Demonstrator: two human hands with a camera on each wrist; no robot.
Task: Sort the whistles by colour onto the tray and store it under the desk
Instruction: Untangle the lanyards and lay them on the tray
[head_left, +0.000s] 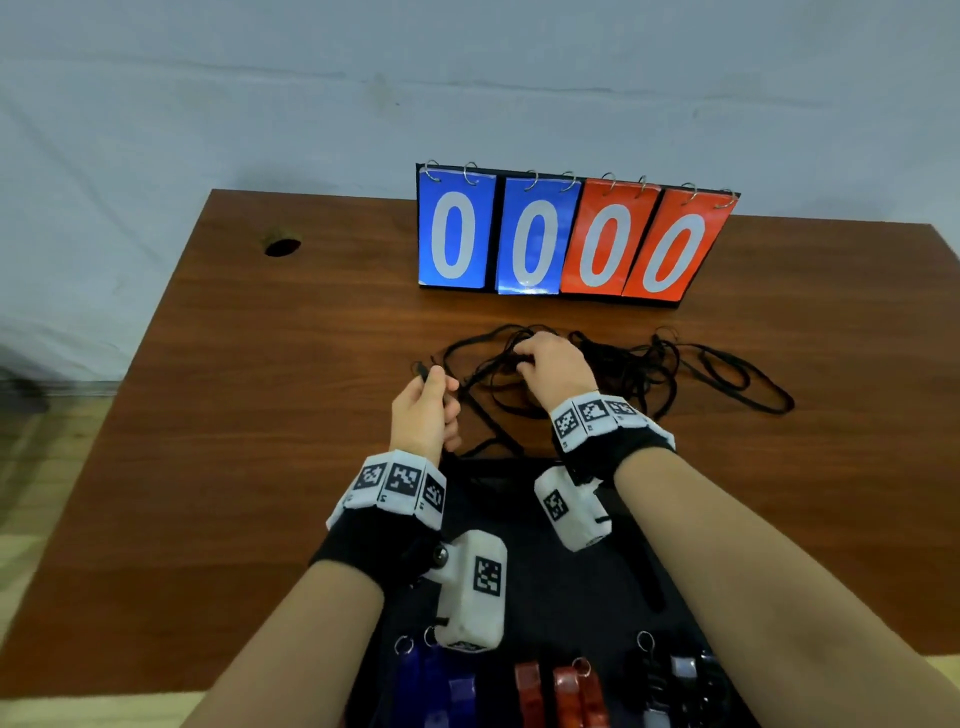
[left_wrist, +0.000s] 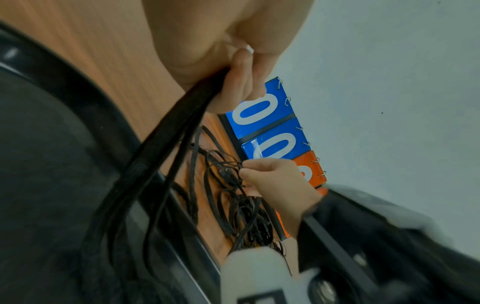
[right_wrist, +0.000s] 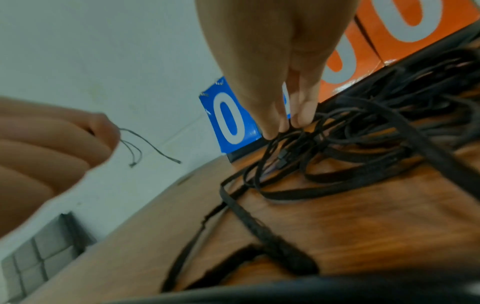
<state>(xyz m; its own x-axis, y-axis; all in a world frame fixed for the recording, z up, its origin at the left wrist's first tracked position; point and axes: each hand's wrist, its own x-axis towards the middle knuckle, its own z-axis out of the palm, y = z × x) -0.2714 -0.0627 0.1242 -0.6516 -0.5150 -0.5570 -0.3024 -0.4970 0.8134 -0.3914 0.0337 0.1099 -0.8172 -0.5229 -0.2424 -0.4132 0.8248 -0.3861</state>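
Cords (head_left: 623, 364): light, limp, tangled at frame centre; best taken near the clips
Left hand (head_left: 423, 410): clamped on cords
Right hand (head_left: 553, 366): pinching cords

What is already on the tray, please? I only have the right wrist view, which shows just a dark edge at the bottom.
Observer: The head view shows whistles grouped along the near end of the black tray: blue whistles on the left, red whistles in the middle, black whistles on the right.
Operator: Thank you. I see thin cord ends poking from the left hand; what is below it?
Observer: In the left wrist view, the left hand grips black lanyard straps that hang down over the tray.
Operator: How far does the pile under the right hand spread?
Observer: In the head view, the tangle of lanyards loops out well to the right of the right hand.
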